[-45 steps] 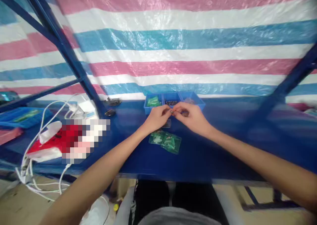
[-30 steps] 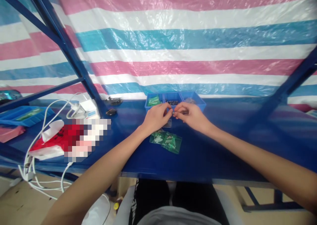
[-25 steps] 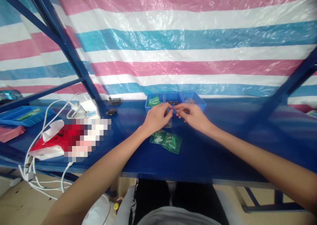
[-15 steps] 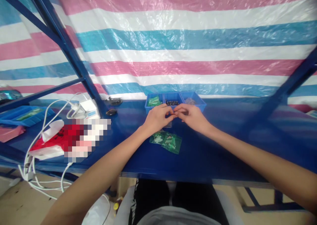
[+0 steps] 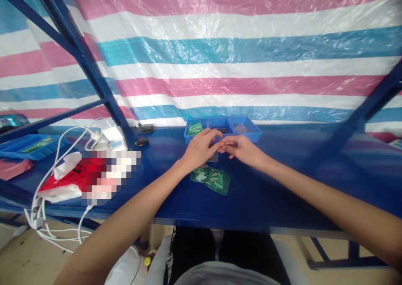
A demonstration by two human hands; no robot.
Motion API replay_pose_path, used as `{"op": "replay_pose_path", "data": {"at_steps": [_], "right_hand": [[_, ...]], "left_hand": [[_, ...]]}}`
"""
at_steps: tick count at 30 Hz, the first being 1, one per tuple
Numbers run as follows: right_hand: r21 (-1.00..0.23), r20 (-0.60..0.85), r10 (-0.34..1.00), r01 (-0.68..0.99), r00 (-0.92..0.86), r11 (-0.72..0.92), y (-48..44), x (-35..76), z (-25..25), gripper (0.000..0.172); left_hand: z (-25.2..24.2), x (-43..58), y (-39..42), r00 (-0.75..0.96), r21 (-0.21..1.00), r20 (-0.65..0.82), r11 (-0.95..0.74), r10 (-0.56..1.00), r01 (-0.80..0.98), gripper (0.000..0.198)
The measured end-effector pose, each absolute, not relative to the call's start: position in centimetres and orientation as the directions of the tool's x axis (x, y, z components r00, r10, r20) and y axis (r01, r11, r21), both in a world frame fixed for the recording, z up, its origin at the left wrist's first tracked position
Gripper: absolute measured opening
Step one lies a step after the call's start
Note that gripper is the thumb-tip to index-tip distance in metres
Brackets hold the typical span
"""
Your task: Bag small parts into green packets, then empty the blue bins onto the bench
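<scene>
My left hand (image 5: 201,146) and my right hand (image 5: 243,150) meet at their fingertips above the blue table, just before a blue three-part bin (image 5: 256,135). Fingers of both are bent and gathered around something too small to make out. The bin holds green packets (image 5: 195,128) at left, small dark parts (image 5: 222,130) in the middle and clear-looking pieces (image 5: 241,128) at right. Below my hands lie two green bags (image 5: 219,181) with pale pieces inside. Partly behind my left fingers, a small clear item (image 5: 214,157) rests on the table.
White cables (image 5: 34,201) and a power strip (image 5: 114,138) lie left, by a red and white package (image 5: 67,180), partly pixelated. Another blue bin (image 5: 31,146) stands farther left. A small black object (image 5: 141,142) sits near the frame post (image 5: 116,109). Striped sheeting (image 5: 238,84) hangs behind.
My left index finger has lifted away from its thumb a little. My right fingers have curled and shifted slightly, and the fingertips still meet. The bags and bin stay put.
</scene>
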State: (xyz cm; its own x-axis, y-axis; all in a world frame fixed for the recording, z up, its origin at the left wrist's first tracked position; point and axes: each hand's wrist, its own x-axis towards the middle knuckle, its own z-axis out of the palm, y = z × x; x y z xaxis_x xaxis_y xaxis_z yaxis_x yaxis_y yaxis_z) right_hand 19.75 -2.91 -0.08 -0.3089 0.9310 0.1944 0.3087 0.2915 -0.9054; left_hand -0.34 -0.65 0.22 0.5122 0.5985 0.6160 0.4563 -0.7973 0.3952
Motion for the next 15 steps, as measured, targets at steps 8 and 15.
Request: {"op": "replay_pose_path", "data": {"at_steps": [8, 15], "right_hand": [[-0.974, 0.090, 0.951, 0.171, -0.296, 0.146, -3.04, 20.19, 0.30, 0.021], [-0.997, 0.031, 0.966, 0.057, -0.257, 0.047, -3.07, 20.08, 0.19, 0.027]], "left_hand": [[0.51, -0.22, -0.66, 0.556, 0.358, 0.629, -0.837, 0.544, 0.415, 0.018], [0.41, -0.28, -0.37, 0.539, 0.368, 0.657, -0.848, 0.527, 0.380, 0.022]]}}
